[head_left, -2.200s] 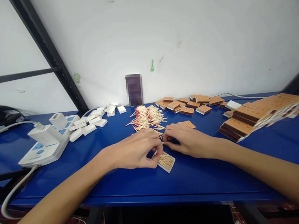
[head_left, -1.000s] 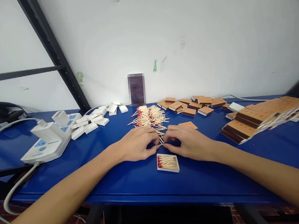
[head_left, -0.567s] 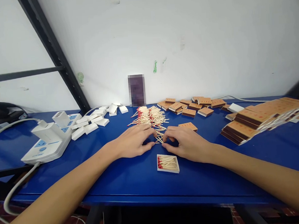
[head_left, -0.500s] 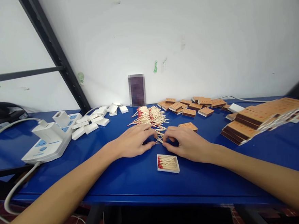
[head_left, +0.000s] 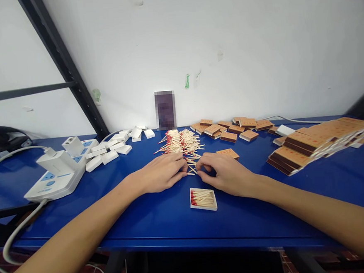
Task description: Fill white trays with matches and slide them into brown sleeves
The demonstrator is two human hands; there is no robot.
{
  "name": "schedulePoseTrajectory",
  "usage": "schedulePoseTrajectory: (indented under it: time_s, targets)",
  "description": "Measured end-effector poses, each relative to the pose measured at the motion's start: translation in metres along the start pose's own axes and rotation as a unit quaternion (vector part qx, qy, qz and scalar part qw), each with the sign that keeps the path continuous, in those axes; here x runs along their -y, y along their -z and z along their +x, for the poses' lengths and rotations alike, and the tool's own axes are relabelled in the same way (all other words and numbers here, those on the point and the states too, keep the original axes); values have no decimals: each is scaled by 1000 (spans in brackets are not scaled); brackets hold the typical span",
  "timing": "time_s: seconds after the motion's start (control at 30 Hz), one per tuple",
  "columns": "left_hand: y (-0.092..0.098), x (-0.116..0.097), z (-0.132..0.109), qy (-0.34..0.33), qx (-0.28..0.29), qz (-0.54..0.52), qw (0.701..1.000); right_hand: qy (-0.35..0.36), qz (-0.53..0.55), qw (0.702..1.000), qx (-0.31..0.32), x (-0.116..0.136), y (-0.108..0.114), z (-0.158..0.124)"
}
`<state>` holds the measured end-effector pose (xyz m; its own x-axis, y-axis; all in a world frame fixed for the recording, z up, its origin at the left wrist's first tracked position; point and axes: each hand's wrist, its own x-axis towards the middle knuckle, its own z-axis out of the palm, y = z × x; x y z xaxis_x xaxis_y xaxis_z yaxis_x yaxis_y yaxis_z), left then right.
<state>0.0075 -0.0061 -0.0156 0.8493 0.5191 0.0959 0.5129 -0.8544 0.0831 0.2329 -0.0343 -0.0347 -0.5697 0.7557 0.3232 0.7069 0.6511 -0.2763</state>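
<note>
A heap of red-headed matches (head_left: 182,141) lies in the middle of the blue table, thinning out toward me. At its near end, a few loose matches (head_left: 191,169) lie crossed between my two hands. My left hand (head_left: 164,173) is closed, thumb and fingertips pinched at the left ends of these matches. From the other side my right hand (head_left: 223,172) has its thumb and curled fingers closed at their right ends. How many matches each hand grips is hidden. Just in front of the hands sits an open white matchbox tray (head_left: 215,201), partly filled with matches, heads to the left.
White empty trays (head_left: 110,150) are piled at back left, beside a white power strip (head_left: 66,182) with plugs and cables. Orange-brown matchbox sleeves (head_left: 228,136) lie scattered at back right; one sleeve (head_left: 228,153) is behind my right hand. Stacked sleeves (head_left: 307,142) stand far right.
My left hand has shifted slightly left, opening a wider gap between the hands. The crossed matches show more plainly between them. The tray and heap stay in place.
</note>
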Motion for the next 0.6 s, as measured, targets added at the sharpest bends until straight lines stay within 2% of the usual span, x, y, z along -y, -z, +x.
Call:
schedulePoseTrajectory:
  time_s: [0.17,0.33,0.5,0.6]
  targets:
    - [8,-5,-5,-5,14,-11,1000,6,-14,1000,-15,0,-2,3]
    - [21,-26,-8,-24,4,-113,993,13,-10,1000,3,-2,-4,6]
    - [16,-44,-5,-42,26,-155,987,21,5,1000,7,-7,-4,6]
    - [10,-45,-3,-41,6,-148,988,40,5,999,17,-9,-4,7]
